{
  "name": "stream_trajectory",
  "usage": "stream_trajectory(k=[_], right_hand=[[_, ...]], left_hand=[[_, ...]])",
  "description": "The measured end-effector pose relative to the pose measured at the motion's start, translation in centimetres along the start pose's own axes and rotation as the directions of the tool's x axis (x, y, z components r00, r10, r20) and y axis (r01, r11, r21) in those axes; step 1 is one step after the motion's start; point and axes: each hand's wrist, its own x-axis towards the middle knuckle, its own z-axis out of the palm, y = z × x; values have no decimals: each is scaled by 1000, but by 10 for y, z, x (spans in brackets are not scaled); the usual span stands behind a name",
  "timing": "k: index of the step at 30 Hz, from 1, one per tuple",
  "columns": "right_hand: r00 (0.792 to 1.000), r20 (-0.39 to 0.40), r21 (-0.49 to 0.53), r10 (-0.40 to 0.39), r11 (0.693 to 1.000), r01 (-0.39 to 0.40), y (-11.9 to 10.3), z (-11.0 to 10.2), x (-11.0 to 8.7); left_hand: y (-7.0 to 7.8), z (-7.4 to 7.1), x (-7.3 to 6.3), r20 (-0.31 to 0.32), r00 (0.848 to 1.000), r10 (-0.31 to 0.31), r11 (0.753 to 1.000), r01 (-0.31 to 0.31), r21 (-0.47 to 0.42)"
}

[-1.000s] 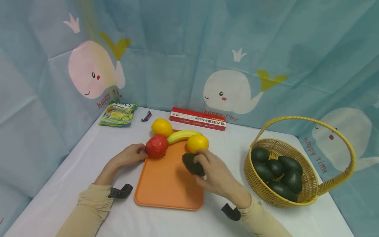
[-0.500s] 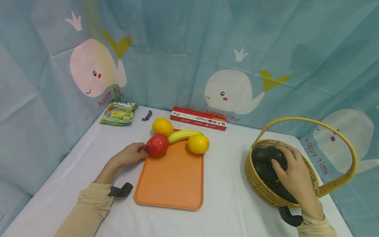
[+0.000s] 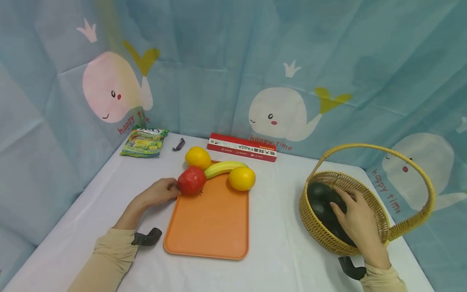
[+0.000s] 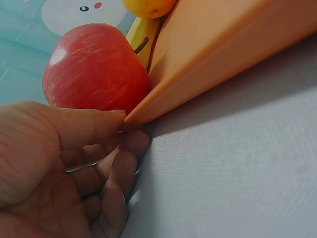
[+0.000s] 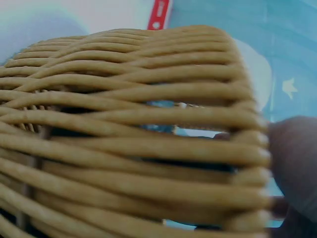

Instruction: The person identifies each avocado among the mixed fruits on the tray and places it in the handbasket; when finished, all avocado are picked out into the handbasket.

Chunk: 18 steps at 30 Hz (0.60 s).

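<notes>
My left hand (image 3: 159,192) pinches the left edge of an orange tray (image 3: 209,227); in the left wrist view the thumb lies on top of the rim and the fingers are bent beneath. Just beside the thumb sits a red apple (image 4: 96,67) with a dark stem. Inside a wicker basket (image 3: 317,233) at the right, my right hand (image 3: 359,217) grips a dark green avocado (image 3: 337,198), thumb on one side and fingers on the other. Other avocados (image 3: 319,190) lie around it, partly covered by the hand. The basket's woven wall (image 5: 124,119) blocks most of the right wrist view.
At the tray's far end lie a banana (image 3: 224,167) and two yellow lemon-like fruits (image 3: 242,178). Behind them are a red pasta box (image 3: 242,147), a purple wrapped sweet (image 3: 179,144) and a green snack bag (image 3: 144,142). The basket's tall handle (image 3: 412,168) arches beside the right hand.
My right hand has carried the avocado from over the tray rightward into the basket, where it has since sunk slightly lower. The left hand has stayed at the tray's edge.
</notes>
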Motion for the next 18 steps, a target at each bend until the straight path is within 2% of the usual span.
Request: stream_trajectory(k=[5,9,14,18], right_hand=[[997,-72,4,4,1000,-4,-1,4,2],[994,-107,-3,-32,1000,31,-2,4,1],[997,-75,-40,-37,999,34,-4,1,3],[999,-42,-70,12,997,-15,-5,-2,5]], left_hand=[[-1,0,0,1,1000,-3,1000,3,9],[-1,-1,0,1,1000,-1,1000,1,8],[-1,-1,-1,-3,1000,5,1000,-5,7],[-1,0,-1,-4,1000,9,1000,-9,-2]])
